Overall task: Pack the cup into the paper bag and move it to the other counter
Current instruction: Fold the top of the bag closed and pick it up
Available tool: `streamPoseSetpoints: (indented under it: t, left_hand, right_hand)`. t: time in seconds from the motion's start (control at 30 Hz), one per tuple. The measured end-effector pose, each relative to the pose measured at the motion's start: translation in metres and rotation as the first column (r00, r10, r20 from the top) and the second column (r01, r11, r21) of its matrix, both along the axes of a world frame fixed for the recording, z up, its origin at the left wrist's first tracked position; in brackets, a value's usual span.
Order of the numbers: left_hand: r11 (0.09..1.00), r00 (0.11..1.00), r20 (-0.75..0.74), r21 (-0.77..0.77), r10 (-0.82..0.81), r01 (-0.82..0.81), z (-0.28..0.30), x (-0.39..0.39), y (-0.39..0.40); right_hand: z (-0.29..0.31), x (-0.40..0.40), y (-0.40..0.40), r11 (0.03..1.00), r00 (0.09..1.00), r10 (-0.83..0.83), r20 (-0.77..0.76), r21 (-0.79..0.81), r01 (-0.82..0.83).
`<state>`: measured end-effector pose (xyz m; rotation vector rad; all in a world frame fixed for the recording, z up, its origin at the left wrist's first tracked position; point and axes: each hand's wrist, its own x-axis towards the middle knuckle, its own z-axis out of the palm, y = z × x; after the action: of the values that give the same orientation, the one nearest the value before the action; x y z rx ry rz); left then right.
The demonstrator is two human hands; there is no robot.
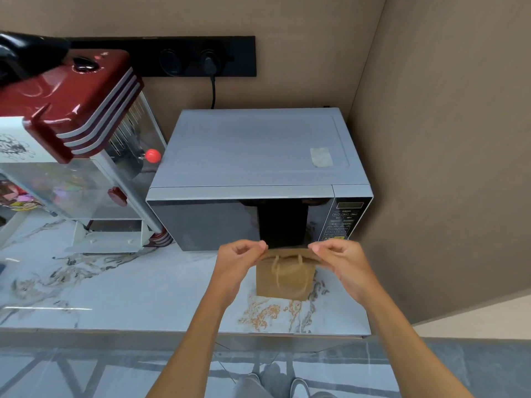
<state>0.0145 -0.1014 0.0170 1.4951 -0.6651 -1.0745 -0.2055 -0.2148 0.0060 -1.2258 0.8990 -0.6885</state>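
Observation:
A small brown paper bag (284, 280) with twisted paper handles stands upright on the marble counter (143, 291), just in front of the microwave. My left hand (240, 259) pinches the left end of the bag's top edge. My right hand (342, 261) pinches the right end of the same edge. The top of the bag looks pressed closed between them. No cup is in view; the bag's inside is hidden.
A silver microwave (253, 156) stands directly behind the bag against the brown wall. A red and glass popcorn machine (77, 133) occupies the counter's left. The side wall (445, 168) is close on the right. The counter's front edge (184, 331) lies near my body.

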Motion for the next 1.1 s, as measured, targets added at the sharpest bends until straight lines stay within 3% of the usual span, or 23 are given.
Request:
streamPoseSetpoints:
  t: [0.23,0.6,0.73,1.1]
  left_hand:
    - [0.996,0.998,-0.014,0.068,-0.055,0.056,0.001,0.004,-0.001]
    - [0.988,0.933,0.352,0.155,-0.068,0.014,0.001,-0.003,-0.007]
    - [0.989,0.888,0.455,0.15,-0.068,-0.002,-0.002,-0.004,-0.009]
    - [0.988,0.872,0.469,0.125,-0.141,0.093,-0.008,-0.016,-0.013]
  right_hand:
    - [-0.003,-0.004,0.0,0.998,0.99,0.059,-0.13,0.026,-0.056]
    - [-0.008,0.015,-0.001,0.97,0.914,-0.02,-0.406,-0.229,-0.08]
    - [-0.01,0.018,0.0,0.955,0.895,-0.084,-0.438,-0.293,-0.054]
    - [-0.002,0.025,0.014,0.942,0.912,-0.038,-0.409,-0.319,-0.104]
